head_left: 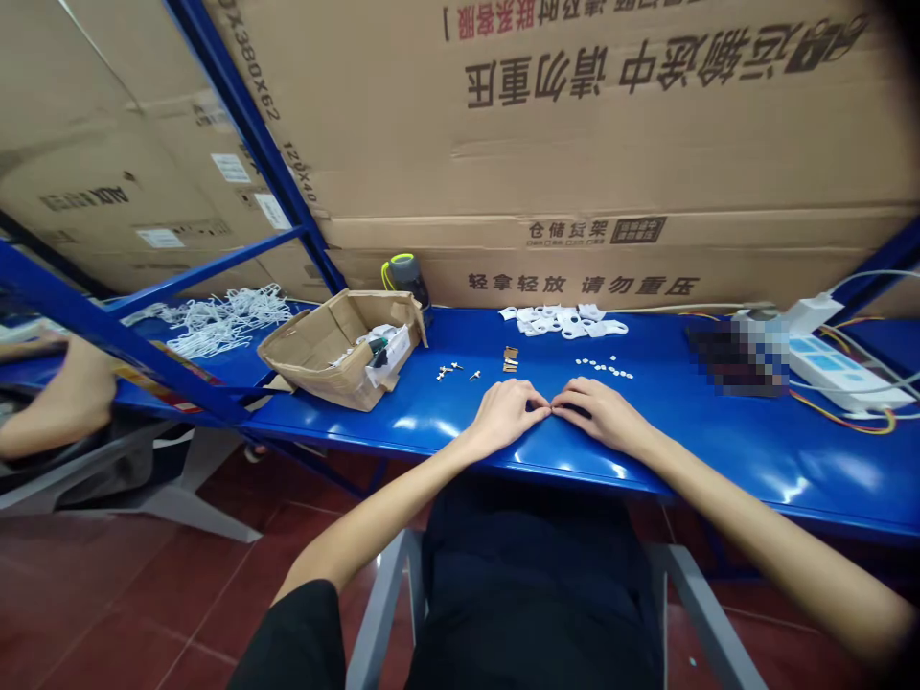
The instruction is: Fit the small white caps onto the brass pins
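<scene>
My left hand (505,417) and my right hand (596,414) rest on the blue workbench (719,460), their fingertips meeting at the middle. Whether anything small lies between the fingers, I cannot tell. Just beyond the hands are small metal pins (449,372), a little stack of brass pieces (510,358) and a row of small white round parts (600,367). Further back lies a heap of white plastic parts (561,321). To the left, an open cardboard box (337,350) holds white items.
A bundle of white cords (226,321) lies at the back left, near a dark bottle (407,278). A white power strip (838,372) with wires sits at right, beside a pixelated object (740,359). Large cartons fill the blue shelving behind. Another person's forearm (64,402) shows at far left.
</scene>
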Demonstrator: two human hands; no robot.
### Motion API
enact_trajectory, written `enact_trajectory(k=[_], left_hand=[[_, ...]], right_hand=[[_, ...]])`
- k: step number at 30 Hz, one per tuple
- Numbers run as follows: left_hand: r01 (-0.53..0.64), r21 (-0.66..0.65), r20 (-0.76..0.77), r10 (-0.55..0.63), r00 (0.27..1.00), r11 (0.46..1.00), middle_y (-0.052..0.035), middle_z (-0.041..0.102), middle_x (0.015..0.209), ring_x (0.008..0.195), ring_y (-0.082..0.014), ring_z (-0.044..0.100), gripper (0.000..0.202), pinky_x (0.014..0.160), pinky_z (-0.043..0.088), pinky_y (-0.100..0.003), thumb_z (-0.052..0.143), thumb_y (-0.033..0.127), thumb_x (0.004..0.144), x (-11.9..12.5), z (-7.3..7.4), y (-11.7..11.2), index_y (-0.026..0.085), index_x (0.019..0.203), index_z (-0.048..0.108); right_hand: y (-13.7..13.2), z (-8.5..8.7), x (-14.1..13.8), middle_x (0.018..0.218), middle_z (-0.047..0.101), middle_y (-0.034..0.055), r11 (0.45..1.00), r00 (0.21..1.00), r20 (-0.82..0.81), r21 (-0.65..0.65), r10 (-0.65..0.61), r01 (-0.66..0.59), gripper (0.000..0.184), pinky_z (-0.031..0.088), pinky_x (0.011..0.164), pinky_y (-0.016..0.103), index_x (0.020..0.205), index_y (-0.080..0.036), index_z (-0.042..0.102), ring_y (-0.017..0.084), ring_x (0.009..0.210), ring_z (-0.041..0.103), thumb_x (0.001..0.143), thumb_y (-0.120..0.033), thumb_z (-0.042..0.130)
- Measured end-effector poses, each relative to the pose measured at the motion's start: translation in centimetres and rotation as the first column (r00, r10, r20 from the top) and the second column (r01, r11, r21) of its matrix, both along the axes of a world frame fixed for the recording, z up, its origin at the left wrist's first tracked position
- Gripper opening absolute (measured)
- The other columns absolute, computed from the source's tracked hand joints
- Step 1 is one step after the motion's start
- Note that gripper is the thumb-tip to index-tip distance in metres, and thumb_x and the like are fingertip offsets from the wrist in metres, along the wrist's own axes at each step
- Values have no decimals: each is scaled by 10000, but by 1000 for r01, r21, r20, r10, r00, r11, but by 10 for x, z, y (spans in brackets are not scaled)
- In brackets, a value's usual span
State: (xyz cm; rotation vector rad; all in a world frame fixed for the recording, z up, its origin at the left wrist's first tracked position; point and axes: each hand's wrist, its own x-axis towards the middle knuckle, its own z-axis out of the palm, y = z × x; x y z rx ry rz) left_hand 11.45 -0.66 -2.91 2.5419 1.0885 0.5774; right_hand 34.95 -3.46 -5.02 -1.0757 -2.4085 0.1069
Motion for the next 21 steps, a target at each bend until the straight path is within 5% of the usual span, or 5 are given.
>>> enact_trajectory(k=[7, 14, 21], left_hand=[[-108, 101, -68, 115, 991, 989, -15, 779, 1029, 967, -228, 649, 166, 863, 462, -345, 694, 337, 962, -25, 7, 14, 285, 928, 847], [-146, 287, -149, 194, 970, 947, -48, 726, 1106, 1024, -224, 609, 225, 893, 428, -362, 622, 351, 1034, -42, 5, 41, 261, 1129, 805], [-228, 329, -134, 284, 949, 917, -57, 711, 1103, 1012, -223, 605, 234, 879, 429, -359, 598, 352, 1054, -72, 16, 31, 242, 1119, 794]], right_hand=[[11, -3, 18, 1069, 706, 121, 986, 986, -9, 35, -165, 165, 304, 560, 890, 428, 1121, -215, 739, 280, 1002, 667, 1079, -332, 462], [31, -11, 45, 971, 680, 156, 874, 895, 53, 249, -443, 418, 364, 503, 771, 431, 1137, -170, 752, 309, 905, 606, 1057, -283, 415], [22, -9, 36, 1045, 684, 164, 865, 881, 68, 237, -468, 442, 403, 461, 782, 434, 1322, -146, 679, 325, 963, 600, 1031, -211, 408]])
